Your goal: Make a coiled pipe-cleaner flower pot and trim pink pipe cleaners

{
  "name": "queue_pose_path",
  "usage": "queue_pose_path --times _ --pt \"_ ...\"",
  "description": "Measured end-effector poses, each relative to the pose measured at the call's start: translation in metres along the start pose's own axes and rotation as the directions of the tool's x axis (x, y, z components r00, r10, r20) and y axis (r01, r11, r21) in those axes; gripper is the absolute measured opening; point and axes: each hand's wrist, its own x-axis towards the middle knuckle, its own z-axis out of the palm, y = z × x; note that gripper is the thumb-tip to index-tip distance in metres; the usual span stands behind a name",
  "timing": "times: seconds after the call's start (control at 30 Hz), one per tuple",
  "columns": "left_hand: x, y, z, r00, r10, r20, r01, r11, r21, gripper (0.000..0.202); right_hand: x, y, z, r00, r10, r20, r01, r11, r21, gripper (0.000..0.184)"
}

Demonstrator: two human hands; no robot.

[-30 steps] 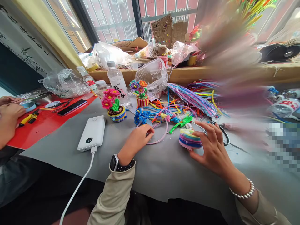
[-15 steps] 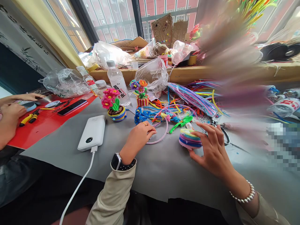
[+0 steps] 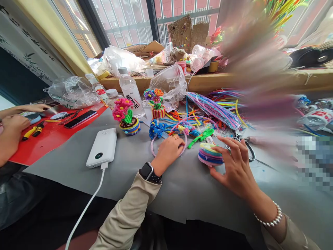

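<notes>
My left hand (image 3: 168, 151) lies on the grey table cover, fingers curled over a pink fuzzy hoop (image 3: 153, 146) of pipe cleaner and gripping it. My right hand (image 3: 235, 165) has its fingers spread and rests against the right side of a coiled multicolour pipe-cleaner disc (image 3: 208, 154), touching it without lifting it. Just beyond both hands is a tangle of blue, pink and green pipe cleaners (image 3: 182, 129). Scissors (image 3: 247, 146) lie behind my right hand.
A white power bank (image 3: 102, 147) with a cable sits to the left. Two pipe-cleaner flower pots (image 3: 127, 118) and water bottles (image 3: 131, 91) stand further back. A bag of pipe cleaners (image 3: 213, 109) lies right of centre. Another person's hands (image 3: 11, 126) work over a red mat (image 3: 47, 137) at far left.
My left hand slid right and forward with the pink hoop, which now shows to its left. My right hand stayed on the coloured disc.
</notes>
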Motion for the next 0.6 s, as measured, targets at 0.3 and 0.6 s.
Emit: queue_pose_path --times 0.3,0.6 --pt "-0.002 -0.005 -0.001 0.996 -0.050 -0.069 0.040 0.990 -0.138 0.014 -0.001 -0.001 0.000 1.000 -0.008 0.013 0.008 1.000 0.000 0.036" --pt "-0.004 -0.012 -0.003 0.982 -0.090 -0.167 0.047 0.968 -0.246 0.018 -0.013 -0.005 -0.011 0.971 -0.129 0.200 0.127 0.992 0.025 0.056"
